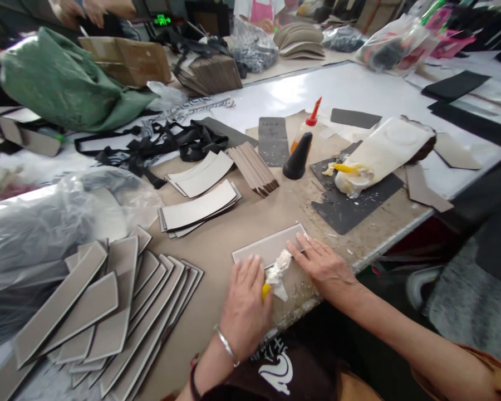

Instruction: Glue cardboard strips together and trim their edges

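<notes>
1. Left hand: fingers laid out over the near left end of the grey bordered strip. A yellow-and-white tool sits against its thumb side, but the palm hides the handle, so can't tell how firmly it's gripped, if at all.
2. Right hand: spread flat, fingertips on the strip's right end, nothing pinched. So the strip lies on the table, just beyond and between both hands.
3. Biggest worry imo: that crusty white lump on the tool is right by the strip's near edge. One careless roll of the left wrist could smear the face.
4. Uneven pressure might skew the strip, since only the ends get fingers.
5. White crumbs near the right hand could get trapped underneath and leave dents.
6. The fanned pile left of the left hand looks slide-prone; a stray elbow would probably scatter it.
</notes>
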`<state>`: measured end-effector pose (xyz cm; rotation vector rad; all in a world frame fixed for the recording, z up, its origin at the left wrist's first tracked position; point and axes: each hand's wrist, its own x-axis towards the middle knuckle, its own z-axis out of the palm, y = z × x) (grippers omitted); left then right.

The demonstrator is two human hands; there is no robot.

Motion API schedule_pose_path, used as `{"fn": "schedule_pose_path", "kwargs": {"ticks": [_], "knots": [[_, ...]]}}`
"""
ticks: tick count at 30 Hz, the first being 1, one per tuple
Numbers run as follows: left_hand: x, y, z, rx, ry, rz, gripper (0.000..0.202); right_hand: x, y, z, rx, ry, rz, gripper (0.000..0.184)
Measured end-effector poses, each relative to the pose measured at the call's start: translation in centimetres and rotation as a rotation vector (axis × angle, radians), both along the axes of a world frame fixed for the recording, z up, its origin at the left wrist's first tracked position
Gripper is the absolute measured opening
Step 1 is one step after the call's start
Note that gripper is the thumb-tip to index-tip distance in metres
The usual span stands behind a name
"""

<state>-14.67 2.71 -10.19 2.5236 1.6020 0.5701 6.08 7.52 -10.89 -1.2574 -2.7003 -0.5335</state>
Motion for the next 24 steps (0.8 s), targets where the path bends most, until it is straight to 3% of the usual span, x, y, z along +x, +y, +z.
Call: {"fn": "schedule_pose_path", "kwargs": {"ticks": [3, 6, 17, 24], "knots": [[1.8, 0.6, 0.0, -0.094, -0.040, -0.067, 0.042, 0.1, 0.0, -0.1, 0.026, 0.027, 0.024, 0.038], [2.8, 1.1, -0.2, -0.139, -0.110, -0.048, 0.042, 0.3, 0.1, -0.2, 0.049, 0.063, 0.065, 0.037], [2.7, 1.2, -1.7, -0.100, -0.196, -0.023, 0.043, 1.0, 0.1, -0.1, -0.145, 0.150, 0.004, 0.032], [2.8, 1.6, -2.8, -0.103, -0.244, 0.016, 0.042, 2.3, 2.0, 1.0, -0.413, 0.450, -0.315, 0.036]]}}
